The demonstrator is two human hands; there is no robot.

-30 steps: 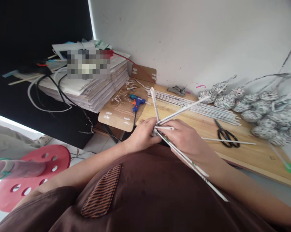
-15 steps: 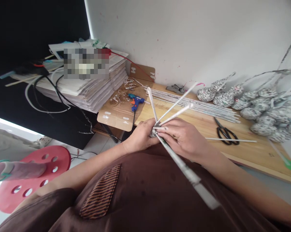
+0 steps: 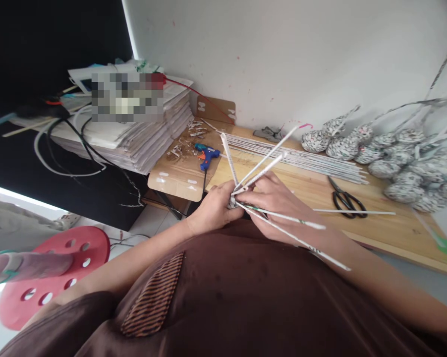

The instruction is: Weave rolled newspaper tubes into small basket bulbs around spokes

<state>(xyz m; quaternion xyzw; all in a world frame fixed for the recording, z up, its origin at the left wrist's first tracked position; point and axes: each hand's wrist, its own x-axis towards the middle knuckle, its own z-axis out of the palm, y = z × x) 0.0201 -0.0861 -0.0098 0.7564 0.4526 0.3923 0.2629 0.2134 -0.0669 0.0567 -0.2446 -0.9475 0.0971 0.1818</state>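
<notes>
In front of my brown top, my left hand [image 3: 211, 209] is closed around a small piece woven from rolled paper tubes [image 3: 232, 201], mostly hidden by the fingers. White tubes stick out from it: one upright tube [image 3: 229, 157], two slanting up to the right, and two more lying down to the right, the upper of these a green-marked tube [image 3: 301, 219]. My right hand [image 3: 273, 201] is closed against the right side of the piece, fingertips pinching at the base of the tubes. Which tube it grips is partly hidden.
On the wooden table [image 3: 390, 228] lie black scissors [image 3: 345, 201] across a loose tube, a row of paper tubes [image 3: 301, 163], and a blue glue gun [image 3: 208, 154] on cardboard. Several woven paper balls [image 3: 342, 147] sit at right. A paper stack [image 3: 134, 153] and red stool [image 3: 89, 238] are at left.
The tubes pointing down to the right were close together and blurred; now they are spread apart and higher. My right hand has shifted slightly up and its fingers have moved at the weave.
</notes>
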